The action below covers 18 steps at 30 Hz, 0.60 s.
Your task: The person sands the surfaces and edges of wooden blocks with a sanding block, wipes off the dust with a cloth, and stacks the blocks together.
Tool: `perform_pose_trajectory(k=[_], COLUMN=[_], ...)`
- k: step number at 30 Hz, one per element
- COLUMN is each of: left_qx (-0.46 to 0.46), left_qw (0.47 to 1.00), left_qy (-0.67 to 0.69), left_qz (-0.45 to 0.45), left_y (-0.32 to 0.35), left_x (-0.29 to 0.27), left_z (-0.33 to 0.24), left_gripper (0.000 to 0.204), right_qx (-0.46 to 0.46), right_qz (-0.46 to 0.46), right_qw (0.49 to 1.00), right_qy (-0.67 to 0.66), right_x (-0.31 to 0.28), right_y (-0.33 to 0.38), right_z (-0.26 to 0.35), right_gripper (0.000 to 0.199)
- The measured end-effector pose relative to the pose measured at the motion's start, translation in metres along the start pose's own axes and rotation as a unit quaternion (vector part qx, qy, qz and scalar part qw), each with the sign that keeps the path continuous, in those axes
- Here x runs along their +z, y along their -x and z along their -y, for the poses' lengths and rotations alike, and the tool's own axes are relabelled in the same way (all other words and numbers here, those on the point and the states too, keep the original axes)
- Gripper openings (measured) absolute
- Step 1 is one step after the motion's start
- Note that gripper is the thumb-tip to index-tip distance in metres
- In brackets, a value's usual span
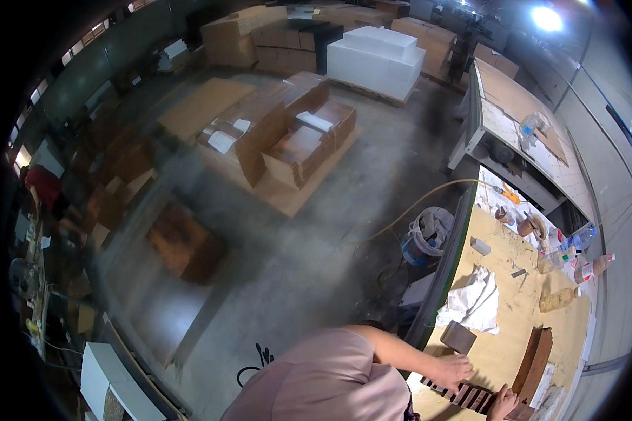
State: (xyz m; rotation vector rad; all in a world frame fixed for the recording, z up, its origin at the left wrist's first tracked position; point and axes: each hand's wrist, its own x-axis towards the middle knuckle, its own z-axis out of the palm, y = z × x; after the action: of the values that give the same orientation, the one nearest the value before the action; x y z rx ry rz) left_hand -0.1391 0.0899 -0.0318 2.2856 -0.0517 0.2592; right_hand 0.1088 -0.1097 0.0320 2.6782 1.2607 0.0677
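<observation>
My left hand (455,372) reaches over the workbench (502,228) and bends down onto a dark wooden piece with pale cross slots (468,398). Its fingers are curled together, and what lies under the fingertips is hidden. At the piece's right end rests my right hand (502,404), fingers closed on its edge and partly cut off by the lower border. Beyond the left hand sits a grey-brown block (458,337). A long reddish-brown wooden strip (532,365) lies just past the right hand.
A crumpled white cloth (474,302) and small grey block (480,245) are on the bench. Bottles, including a yellowish one (559,300), line its far side. A bucket (428,235) stands beside the bench. Brown furniture (288,133) occupies the floor; another person (45,186) is far left.
</observation>
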Motion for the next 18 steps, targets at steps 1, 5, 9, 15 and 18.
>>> perform_pose_trajectory(k=[1, 5, 9, 15, 18], left_qx=[-0.010, 0.004, -0.007, -0.025, -0.010], left_qw=[0.999, 0.999, 0.999, 1.000, 1.000], left_qy=[0.034, -0.013, -0.031, -0.009, 0.009], left_qz=[0.034, -0.044, 0.035, 0.015, -0.018], left_y=[0.004, 0.008, 0.010, 0.006, 0.007], left_x=[0.007, 0.051, 0.028, 0.045, 0.049], left_z=[-0.009, -0.004, -0.016, -0.008, -0.003], left_gripper=[0.086, 0.085, 0.100, 0.101, 0.098], right_qx=[0.006, 0.040, 0.038, 0.043, 0.058], right_qz=[0.000, -0.068, -0.138, -0.109, -0.100], right_qw=[1.000, 0.990, 0.975, 0.976, 0.973], right_qy=[-0.006, -0.118, -0.172, -0.183, -0.198], right_x=[-0.002, 0.014, 0.029, 0.009, -0.002], right_y=[0.002, 0.000, 0.002, 0.004, 0.006], right_z=[-0.001, -0.002, 0.002, 0.017, 0.027], right_gripper=[0.056, 0.049, 0.061, 0.043, 0.050])
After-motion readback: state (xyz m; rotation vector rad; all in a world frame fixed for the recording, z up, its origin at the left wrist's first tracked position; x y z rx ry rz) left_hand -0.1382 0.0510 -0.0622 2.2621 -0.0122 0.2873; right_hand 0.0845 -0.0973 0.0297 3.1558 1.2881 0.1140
